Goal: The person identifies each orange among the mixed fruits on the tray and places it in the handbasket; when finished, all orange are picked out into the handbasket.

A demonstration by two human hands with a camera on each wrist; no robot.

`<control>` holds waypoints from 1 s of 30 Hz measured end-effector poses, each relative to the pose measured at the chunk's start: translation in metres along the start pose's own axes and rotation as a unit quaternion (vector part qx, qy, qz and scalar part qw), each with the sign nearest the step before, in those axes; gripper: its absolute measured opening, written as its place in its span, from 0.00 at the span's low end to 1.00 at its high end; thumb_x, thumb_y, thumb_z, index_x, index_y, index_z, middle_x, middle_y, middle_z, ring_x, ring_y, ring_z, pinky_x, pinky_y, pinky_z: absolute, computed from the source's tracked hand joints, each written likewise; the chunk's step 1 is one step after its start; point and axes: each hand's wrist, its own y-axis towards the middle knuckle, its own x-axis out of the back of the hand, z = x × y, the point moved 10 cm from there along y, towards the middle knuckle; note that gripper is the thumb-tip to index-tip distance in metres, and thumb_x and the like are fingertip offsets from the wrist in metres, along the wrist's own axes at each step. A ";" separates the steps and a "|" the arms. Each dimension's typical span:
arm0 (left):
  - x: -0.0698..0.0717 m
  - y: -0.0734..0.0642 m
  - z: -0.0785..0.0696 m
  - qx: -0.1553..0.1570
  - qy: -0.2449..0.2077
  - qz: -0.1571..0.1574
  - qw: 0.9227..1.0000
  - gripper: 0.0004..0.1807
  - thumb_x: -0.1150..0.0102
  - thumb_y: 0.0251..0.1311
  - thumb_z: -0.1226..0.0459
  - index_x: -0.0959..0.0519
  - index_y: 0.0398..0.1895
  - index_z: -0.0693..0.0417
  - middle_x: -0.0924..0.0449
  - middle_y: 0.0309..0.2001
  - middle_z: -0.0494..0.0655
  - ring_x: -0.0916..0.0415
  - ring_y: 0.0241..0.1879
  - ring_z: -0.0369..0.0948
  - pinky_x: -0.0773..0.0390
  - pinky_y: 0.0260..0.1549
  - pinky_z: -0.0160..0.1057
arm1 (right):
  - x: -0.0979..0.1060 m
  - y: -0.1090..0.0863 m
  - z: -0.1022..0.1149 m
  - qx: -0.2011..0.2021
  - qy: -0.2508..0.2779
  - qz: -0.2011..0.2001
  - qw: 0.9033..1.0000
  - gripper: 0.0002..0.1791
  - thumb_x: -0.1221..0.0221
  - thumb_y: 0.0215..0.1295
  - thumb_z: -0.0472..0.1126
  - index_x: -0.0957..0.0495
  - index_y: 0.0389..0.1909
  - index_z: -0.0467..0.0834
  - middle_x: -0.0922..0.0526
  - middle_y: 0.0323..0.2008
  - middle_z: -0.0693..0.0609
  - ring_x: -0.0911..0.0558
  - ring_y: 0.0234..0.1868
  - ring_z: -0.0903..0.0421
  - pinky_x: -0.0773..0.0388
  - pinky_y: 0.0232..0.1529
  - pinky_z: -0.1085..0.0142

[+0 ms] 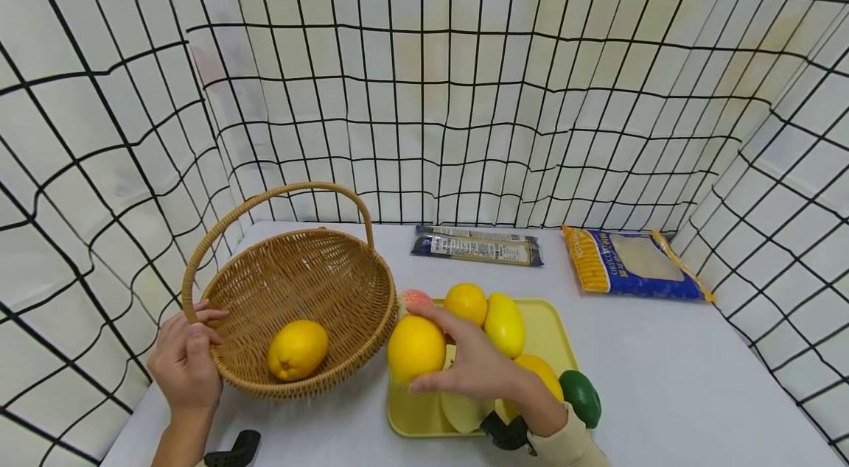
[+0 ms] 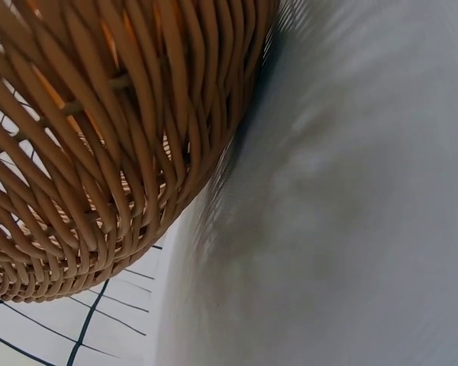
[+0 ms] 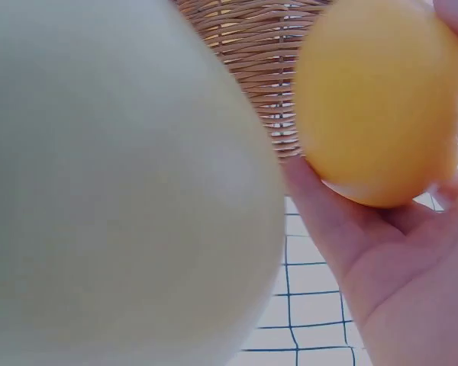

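My left hand (image 1: 189,360) grips the rim of a brown wicker basket (image 1: 358,297) at the foot of its arched handle. The basket is tilted toward me, and one yellow-orange fruit (image 1: 298,350) lies inside. In my right hand (image 1: 474,360), an orange (image 1: 416,349) is held between thumb and fingers, just right of the basket and above the yellow tray (image 1: 414,415). The right wrist view shows the same orange (image 3: 382,103) against the hand's palm side. Only the basket's woven wall (image 2: 114,152) and the table appear in the left wrist view; the hand is out of it.
The tray bears a peach (image 1: 416,298), another orange (image 1: 466,303), a yellow mango (image 1: 505,325), an orange fruit (image 1: 540,375) and a pale fruit (image 1: 464,412) partly hidden. A green avocado (image 1: 581,398) sits at its right edge. Behind lie noodle packs (image 1: 477,246) and a blue-yellow bag (image 1: 633,266).
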 end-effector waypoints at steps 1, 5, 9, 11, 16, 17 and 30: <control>0.000 0.000 0.000 0.002 -0.001 -0.001 1.000 0.21 0.58 0.58 0.70 0.33 0.06 0.60 0.16 0.30 0.36 0.21 0.46 0.35 0.29 0.53 0.30 | 0.002 0.000 0.002 0.006 0.006 -0.011 1.000 0.50 0.27 0.50 0.54 0.44 0.73 0.63 0.33 0.67 0.62 0.25 0.57 0.60 0.26 0.59 0.61; 0.001 -0.001 -0.001 0.004 -0.007 -0.005 1.000 0.21 0.58 0.57 0.71 0.33 0.05 0.61 0.16 0.30 0.35 0.21 0.46 0.36 0.28 0.53 0.31 | 0.009 0.000 0.011 0.038 0.025 -0.061 0.997 0.50 0.26 0.49 0.46 0.42 0.72 0.62 0.35 0.69 0.63 0.27 0.62 0.58 0.27 0.61 0.59; -0.001 0.000 -0.003 0.002 -0.020 -0.007 1.000 0.21 0.58 0.57 0.72 0.33 0.05 0.62 0.16 0.30 0.38 0.20 0.46 0.37 0.28 0.53 0.32 | 0.013 -0.003 0.025 0.059 -0.014 -0.105 0.993 0.49 0.25 0.47 0.47 0.40 0.71 0.59 0.34 0.68 0.61 0.28 0.62 0.58 0.27 0.61 0.55; -0.003 0.001 -0.005 0.004 -0.023 -0.004 1.000 0.21 0.58 0.58 0.72 0.33 0.06 0.63 0.16 0.30 0.37 0.20 0.46 0.37 0.28 0.54 0.32 | 0.015 -0.003 0.032 0.059 -0.045 -0.120 0.990 0.49 0.25 0.46 0.52 0.39 0.71 0.60 0.34 0.67 0.62 0.30 0.62 0.59 0.27 0.60 0.53; -0.006 0.004 -0.020 0.012 -0.027 -0.005 1.000 0.21 0.58 0.59 0.72 0.33 0.06 0.67 0.18 0.32 0.31 0.20 0.47 0.35 0.28 0.55 0.31 | 0.019 0.006 0.044 0.057 -0.069 -0.135 0.987 0.49 0.25 0.46 0.55 0.39 0.70 0.64 0.34 0.67 0.64 0.31 0.64 0.61 0.28 0.61 0.53; -0.006 0.005 -0.023 0.013 -0.029 -0.006 0.999 0.21 0.58 0.59 0.72 0.33 0.07 0.68 0.18 0.33 0.30 0.21 0.47 0.35 0.28 0.55 0.31 | 0.019 0.009 0.045 0.059 -0.066 -0.135 0.987 0.49 0.25 0.46 0.55 0.39 0.70 0.64 0.34 0.67 0.64 0.31 0.64 0.61 0.28 0.61 0.54; 0.001 0.000 0.001 0.008 -0.032 -0.005 0.999 0.21 0.54 0.60 0.71 0.32 0.07 0.64 0.15 0.32 0.37 0.20 0.48 0.38 0.28 0.56 0.32 | 0.008 0.059 0.042 0.034 0.037 -0.108 0.993 0.47 0.27 0.50 0.48 0.39 0.71 0.58 0.30 0.62 0.59 0.23 0.51 0.59 0.21 0.50 0.62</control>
